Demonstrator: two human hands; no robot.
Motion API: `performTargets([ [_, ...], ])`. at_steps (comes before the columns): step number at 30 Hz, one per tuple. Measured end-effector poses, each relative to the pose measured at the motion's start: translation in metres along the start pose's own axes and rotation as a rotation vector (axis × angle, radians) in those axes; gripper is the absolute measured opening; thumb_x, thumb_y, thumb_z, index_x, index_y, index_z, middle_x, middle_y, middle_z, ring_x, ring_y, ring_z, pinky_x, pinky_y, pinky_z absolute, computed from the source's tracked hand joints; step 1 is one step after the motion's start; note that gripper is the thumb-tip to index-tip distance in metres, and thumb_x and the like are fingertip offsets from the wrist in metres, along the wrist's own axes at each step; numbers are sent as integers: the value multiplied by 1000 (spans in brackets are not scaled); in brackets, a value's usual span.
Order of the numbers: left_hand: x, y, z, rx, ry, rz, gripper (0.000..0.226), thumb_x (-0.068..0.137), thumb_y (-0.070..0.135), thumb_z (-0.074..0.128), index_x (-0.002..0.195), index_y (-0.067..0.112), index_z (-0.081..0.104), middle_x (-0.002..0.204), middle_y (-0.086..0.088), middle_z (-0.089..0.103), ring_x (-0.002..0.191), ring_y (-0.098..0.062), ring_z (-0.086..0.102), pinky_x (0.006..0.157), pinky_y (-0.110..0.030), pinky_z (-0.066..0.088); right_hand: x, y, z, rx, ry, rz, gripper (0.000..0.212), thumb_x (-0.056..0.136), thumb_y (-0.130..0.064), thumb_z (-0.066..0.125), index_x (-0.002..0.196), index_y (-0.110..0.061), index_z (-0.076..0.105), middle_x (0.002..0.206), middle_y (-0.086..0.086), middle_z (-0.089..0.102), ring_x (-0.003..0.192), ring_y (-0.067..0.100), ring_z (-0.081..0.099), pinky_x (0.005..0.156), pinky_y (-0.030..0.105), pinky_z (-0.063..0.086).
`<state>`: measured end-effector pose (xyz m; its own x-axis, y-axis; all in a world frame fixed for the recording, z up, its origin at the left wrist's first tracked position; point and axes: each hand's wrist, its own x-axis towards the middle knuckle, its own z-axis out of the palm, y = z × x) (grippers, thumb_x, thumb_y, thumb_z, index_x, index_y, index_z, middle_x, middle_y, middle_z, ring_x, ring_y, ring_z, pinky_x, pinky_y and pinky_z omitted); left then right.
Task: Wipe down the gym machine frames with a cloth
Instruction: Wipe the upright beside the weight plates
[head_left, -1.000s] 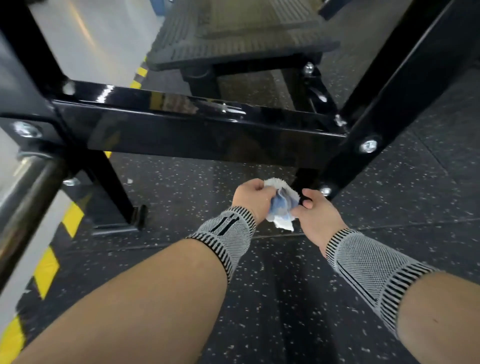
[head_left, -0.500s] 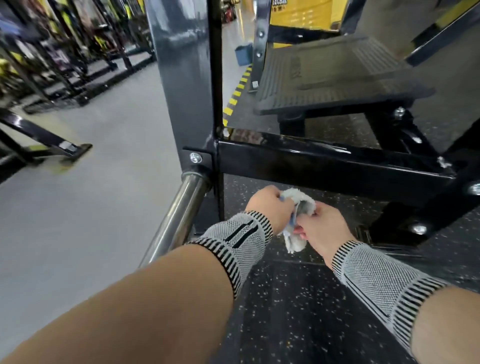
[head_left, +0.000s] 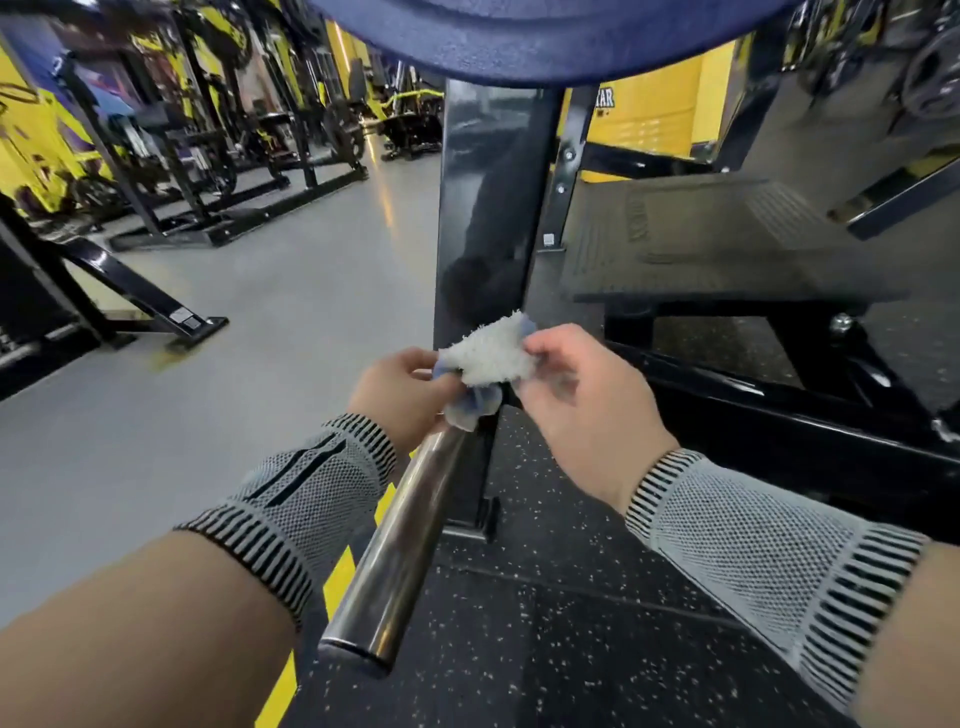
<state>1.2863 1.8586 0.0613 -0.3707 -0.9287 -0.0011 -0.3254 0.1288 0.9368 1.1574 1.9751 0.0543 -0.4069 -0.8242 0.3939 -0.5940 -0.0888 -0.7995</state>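
A small white and blue cloth (head_left: 488, 358) is bunched between both hands at the centre of the view. My left hand (head_left: 400, 389) grips its lower left part, and my right hand (head_left: 576, 400) pinches its right edge. Both wrists wear grey knitted sleeves. Right behind the cloth rises the glossy black upright post (head_left: 488, 208) of the machine frame. A black crossbar (head_left: 753, 415) runs from the post to the right. A chrome bar (head_left: 405, 540) sticks out from the post's base toward me, below the cloth.
A dark blue pad (head_left: 519, 36) hangs overhead. A black ribbed footplate (head_left: 701, 244) lies behind the crossbar. Yellow floor stripes (head_left: 337, 577) border speckled black rubber flooring. Grey floor spreads left, with other black machines (head_left: 156, 218) at the far left.
The view has tilted up and swung left, so the upright post and chrome bar now fill the centre. My hands stay together on the cloth, which is spread out more.
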Motion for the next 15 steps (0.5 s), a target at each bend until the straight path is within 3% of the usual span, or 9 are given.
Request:
performTargets([
  [1,2,2,-2,-48,9,-26,4,85,12,66,88,15,66,90,-15,71,80,-32,68,77,-42,57,6,-2,4,-180,-68,-69,36,90,-25,58,125,-29,53,110,-15,56,109,9,48,96,22,38],
  [3,9,7,-3,-76,27,-52,15,89,12,59,79,19,68,89,-16,71,78,-28,65,73,-37,53,21,0,15,-529,-80,-270,51,89,-26,54,139,-21,44,130,-6,51,127,18,35,109,31,32],
  [5,11,15,-2,-70,19,-89,19,91,14,56,77,16,69,86,-15,68,76,-25,61,71,-35,48,35,0,31,-760,-67,-438,59,84,-28,54,141,-16,42,132,3,50,128,28,37,107,45,36],
  [6,13,20,-2,-52,28,-121,17,93,11,52,86,11,68,91,-16,67,79,-26,62,73,-35,48,40,-1,39,-797,-75,-476,62,80,-29,57,140,-15,43,129,5,51,125,31,40,106,48,38],
  [8,17,17,-3,-78,25,-202,20,98,11,45,104,8,64,95,-14,66,81,-27,64,70,-34,54,51,-6,53,-779,-77,-539,62,70,-27,70,129,-16,55,119,8,56,116,34,49,98,49,45],
  [11,21,7,-11,-339,-64,-315,19,98,13,46,83,14,57,71,-2,58,61,-15,54,55,-26,46,71,-17,61,-773,-19,-609,37,56,-20,82,90,-13,69,97,11,63,100,37,59,76,47,54],
  [13,23,7,-12,-360,-136,-320,24,97,14,45,77,14,58,64,0,61,59,-13,55,55,-24,38,84,-21,58,-802,-45,-706,15,67,-18,68,77,-8,68,87,12,63,94,36,62,74,43,55],
  [15,22,17,-13,-392,-146,-280,29,97,20,41,78,15,63,68,1,66,60,-10,57,54,-23,30,99,-26,42,-876,-14,-837,21,77,-12,48,75,-4,67,84,14,64,89,34,63,78,42,52],
])
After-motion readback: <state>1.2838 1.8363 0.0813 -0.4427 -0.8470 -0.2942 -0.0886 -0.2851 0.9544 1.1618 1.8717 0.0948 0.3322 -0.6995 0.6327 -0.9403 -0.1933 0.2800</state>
